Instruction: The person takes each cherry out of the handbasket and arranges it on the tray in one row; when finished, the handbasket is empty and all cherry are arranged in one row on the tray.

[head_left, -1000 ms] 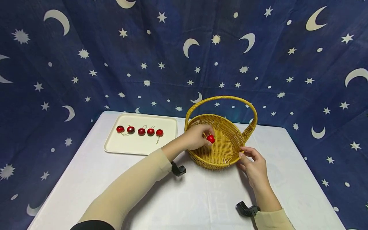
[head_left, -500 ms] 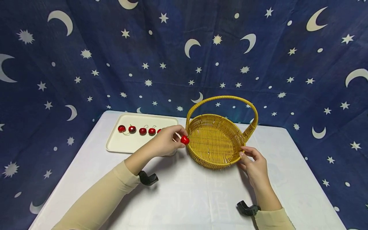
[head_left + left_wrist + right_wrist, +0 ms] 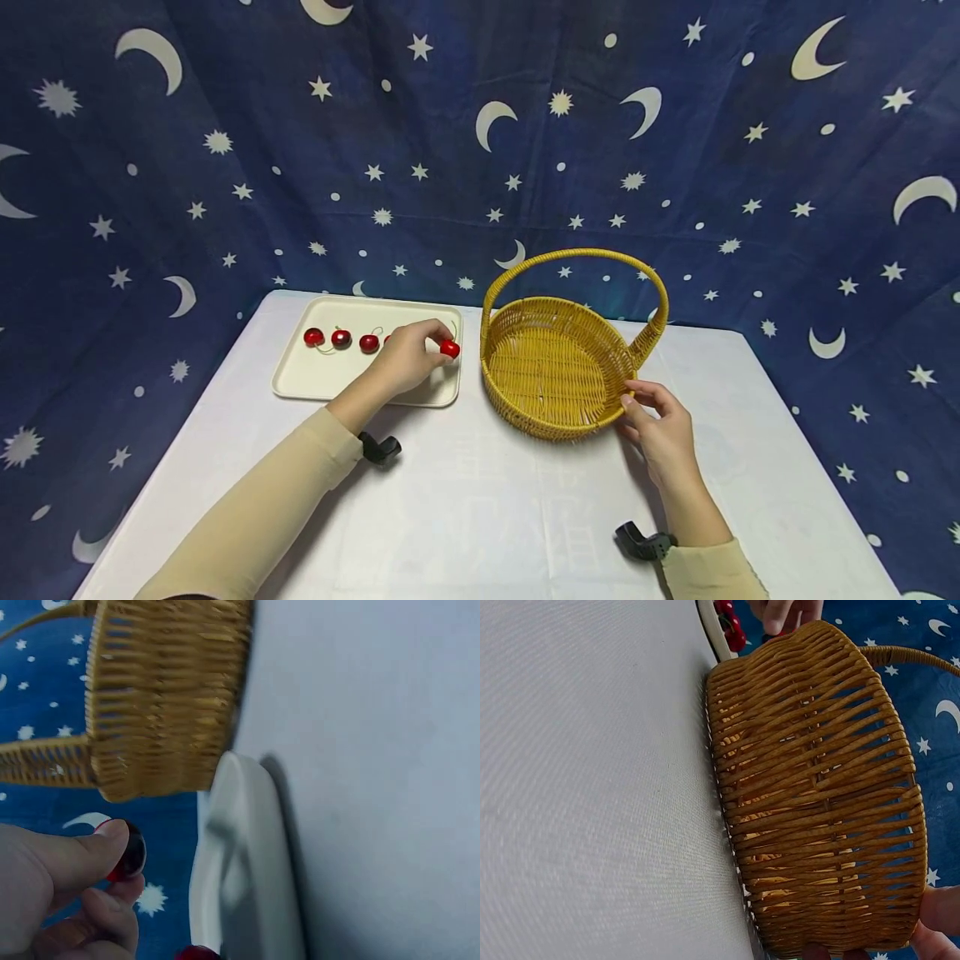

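Between thumb and fingers my left hand (image 3: pixel 408 357) pinches a red cherry (image 3: pixel 450 348), held over the right end of the cream tray (image 3: pixel 315 382). The left wrist view shows this cherry (image 3: pixel 131 853) raised above the tray's rim (image 3: pixel 262 855). A row of more cherries (image 3: pixel 369 342) lies on the tray, partly covered by my left hand. To the tray's right stands a yellow wicker basket (image 3: pixel 517 417) with a tall handle. My right hand (image 3: pixel 663 433) holds its rim at the front right, thumb and fingers on either side. Only woven base shows inside the basket.
The tray and basket stand near the back of a table with a white cloth (image 3: pixel 480 517). Behind it hangs a dark blue curtain (image 3: pixel 450 125) with moons and stars. A narrow gap separates the tray from the basket.
My left hand has moved left with the cherry, from above the basket, past its rim, to over the tray's right end. My right hand has stayed on the basket rim.
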A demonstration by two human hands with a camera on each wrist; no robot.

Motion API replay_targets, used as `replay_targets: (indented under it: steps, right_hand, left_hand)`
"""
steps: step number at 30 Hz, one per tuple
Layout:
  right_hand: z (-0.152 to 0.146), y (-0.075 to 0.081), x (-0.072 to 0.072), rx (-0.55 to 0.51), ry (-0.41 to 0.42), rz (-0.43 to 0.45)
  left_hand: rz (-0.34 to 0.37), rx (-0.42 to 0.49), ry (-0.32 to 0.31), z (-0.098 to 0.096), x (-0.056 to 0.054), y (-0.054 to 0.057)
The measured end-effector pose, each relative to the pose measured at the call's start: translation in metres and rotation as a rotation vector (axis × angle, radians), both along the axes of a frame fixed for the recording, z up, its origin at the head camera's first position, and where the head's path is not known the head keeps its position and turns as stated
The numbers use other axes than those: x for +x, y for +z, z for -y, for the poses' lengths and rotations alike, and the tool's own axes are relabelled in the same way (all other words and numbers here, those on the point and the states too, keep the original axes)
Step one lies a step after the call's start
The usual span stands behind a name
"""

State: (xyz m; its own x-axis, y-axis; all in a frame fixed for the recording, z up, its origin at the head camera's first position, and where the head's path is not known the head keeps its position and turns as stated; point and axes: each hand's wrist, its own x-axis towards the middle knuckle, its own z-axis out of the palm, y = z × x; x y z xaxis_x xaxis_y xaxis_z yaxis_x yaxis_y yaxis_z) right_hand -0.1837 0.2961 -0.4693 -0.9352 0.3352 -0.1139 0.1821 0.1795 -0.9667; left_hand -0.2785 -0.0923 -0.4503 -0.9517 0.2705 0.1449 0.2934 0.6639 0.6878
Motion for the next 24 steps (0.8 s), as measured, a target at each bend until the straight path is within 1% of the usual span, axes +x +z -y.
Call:
replay_targets:
  steps: [4,11,18,24]
  right_hand:
    - [0.0,0.0,0.0,-0.006,0.001,0.002]
    - [0.001,0.0,-0.001,-0.01,0.003,-0.012]
    - [0.002,0.0,0.0,-0.003,-0.001,-0.015]
    - [0.002,-0.001,0.0,0.002,-0.006,-0.02]
  left_hand:
    - [-0.016,-0.049,0.021,0.0,-0.006,-0.007]
    - [-0.022,-0.125,0.073,-0.001,-0.011,-0.014]
    - [-0.021,-0.206,0.107,-0.001,-0.012,-0.016]
    - [-0.038,-0.265,0.115,-0.003,-0.011,-0.016]
